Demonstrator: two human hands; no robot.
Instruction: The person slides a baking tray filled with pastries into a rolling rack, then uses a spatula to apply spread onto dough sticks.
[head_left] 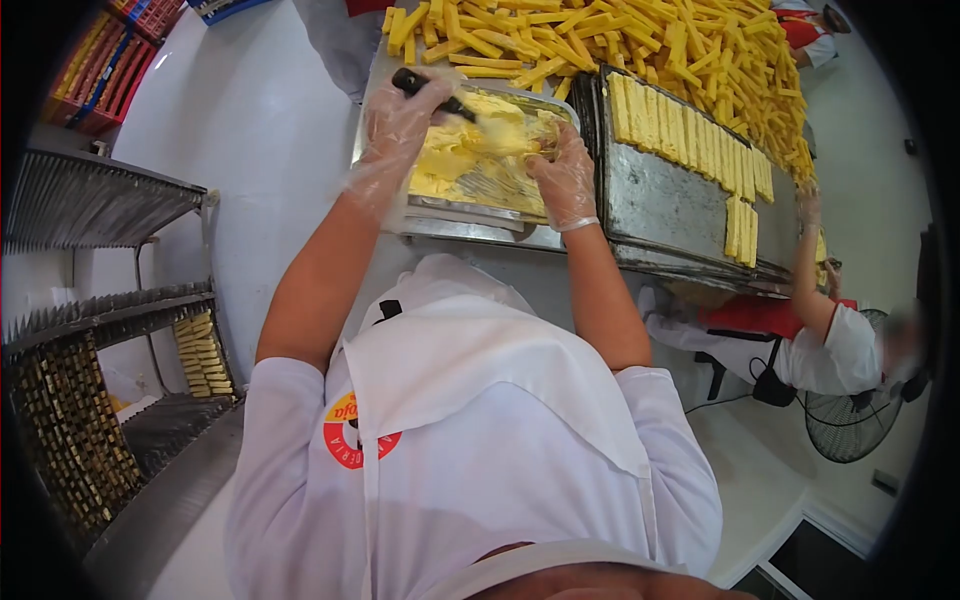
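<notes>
My left hand point(405, 115), in a clear plastic glove, is closed around a black-handled tool point(455, 105). Motion blurs the tool's far end, which looks like a flat spatula blade. Below it lies a shallow metal tray point(470, 207) smeared with a soft yellow spread point(440, 165). My right hand point(565, 170), gloved as well, has its fingers bent together over the tray's right side. Yellow material shows by those fingertips, but what they grip is unclear.
Yellow sticks point(700, 60) are heaped at the table's far side. Right of my tray stand stacked dark baking sheets point(660, 205) with rows of sticks point(690, 135). A co-worker point(820, 340) and a fan point(850, 425) are at right. Racks point(100, 200) and red crates point(100, 60) stand left.
</notes>
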